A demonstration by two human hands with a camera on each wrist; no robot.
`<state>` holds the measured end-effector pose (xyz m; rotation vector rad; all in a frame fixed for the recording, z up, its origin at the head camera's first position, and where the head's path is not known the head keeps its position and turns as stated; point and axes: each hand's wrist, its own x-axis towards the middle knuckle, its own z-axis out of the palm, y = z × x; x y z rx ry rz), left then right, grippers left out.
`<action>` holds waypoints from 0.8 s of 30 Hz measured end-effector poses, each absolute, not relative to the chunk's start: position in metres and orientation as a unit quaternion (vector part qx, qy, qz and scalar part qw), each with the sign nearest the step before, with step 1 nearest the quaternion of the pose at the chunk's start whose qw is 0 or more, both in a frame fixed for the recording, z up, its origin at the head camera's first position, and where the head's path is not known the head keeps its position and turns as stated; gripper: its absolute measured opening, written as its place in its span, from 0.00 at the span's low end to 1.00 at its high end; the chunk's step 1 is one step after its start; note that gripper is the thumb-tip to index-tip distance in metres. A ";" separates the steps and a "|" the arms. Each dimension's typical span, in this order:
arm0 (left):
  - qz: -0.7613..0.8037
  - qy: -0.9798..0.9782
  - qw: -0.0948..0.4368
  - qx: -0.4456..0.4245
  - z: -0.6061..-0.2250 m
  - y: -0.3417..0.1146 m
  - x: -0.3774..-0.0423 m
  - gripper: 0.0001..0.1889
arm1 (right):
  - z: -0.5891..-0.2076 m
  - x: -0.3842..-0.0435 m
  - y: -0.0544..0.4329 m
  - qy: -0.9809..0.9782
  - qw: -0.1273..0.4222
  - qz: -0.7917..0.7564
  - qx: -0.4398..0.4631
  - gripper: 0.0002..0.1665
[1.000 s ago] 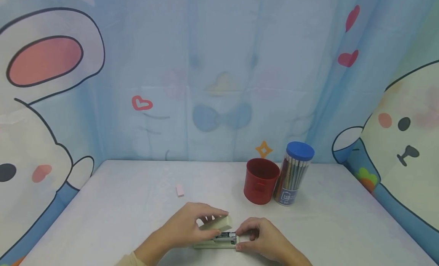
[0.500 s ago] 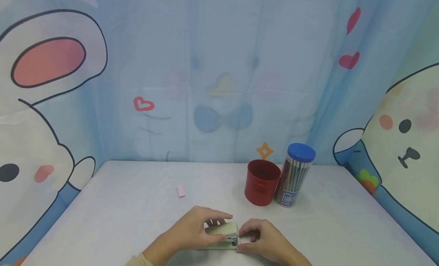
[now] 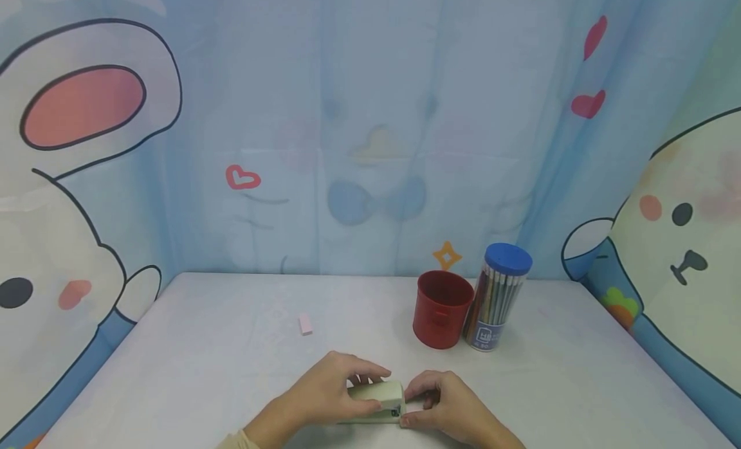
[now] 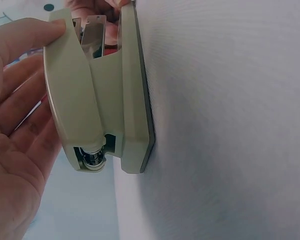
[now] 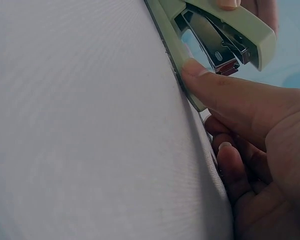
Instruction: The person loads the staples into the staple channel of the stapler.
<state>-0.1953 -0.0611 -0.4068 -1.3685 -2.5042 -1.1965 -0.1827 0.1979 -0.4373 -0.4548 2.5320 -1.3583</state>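
Observation:
A pale green stapler (image 3: 376, 392) lies on the table in front of me, its front end to the right. My left hand (image 3: 332, 391) grips the upper arm, thumb on the near side and fingers on the far side. At the front end of the base, my right hand (image 3: 446, 404) pinches it between thumb and fingers. In the right wrist view the stapler's arm (image 5: 257, 32) stands a little apart from the base, with the metal magazine (image 5: 210, 42) between them. The left wrist view shows the hinge spring (image 4: 93, 157) at the back end.
A red mug (image 3: 438, 320) stands at the back right, next to a clear tub of pencils (image 3: 492, 301) with a blue lid. Left of them lies a small pink block (image 3: 305, 324). The white table (image 3: 231, 346) ends at a printed curtain (image 3: 370, 114).
The stapler's upper arm has come down toward the base, with my left hand moving down and slightly right along with it. My right hand has stayed at the front end.

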 end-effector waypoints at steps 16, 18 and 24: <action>-0.448 -0.807 -0.035 -0.384 -0.410 -0.062 -0.193 0.18 | -0.436 -0.183 0.200 0.861 0.119 -0.468 -0.158 0.18; -0.455 -0.806 -0.043 -0.376 -0.410 -0.062 -0.194 0.18 | -0.436 -0.183 0.200 0.861 0.120 -0.468 -0.158 0.18; -0.463 -0.808 -0.057 -0.361 -0.410 -0.062 -0.194 0.16 | -0.437 -0.183 0.200 0.863 0.124 -0.465 -0.153 0.19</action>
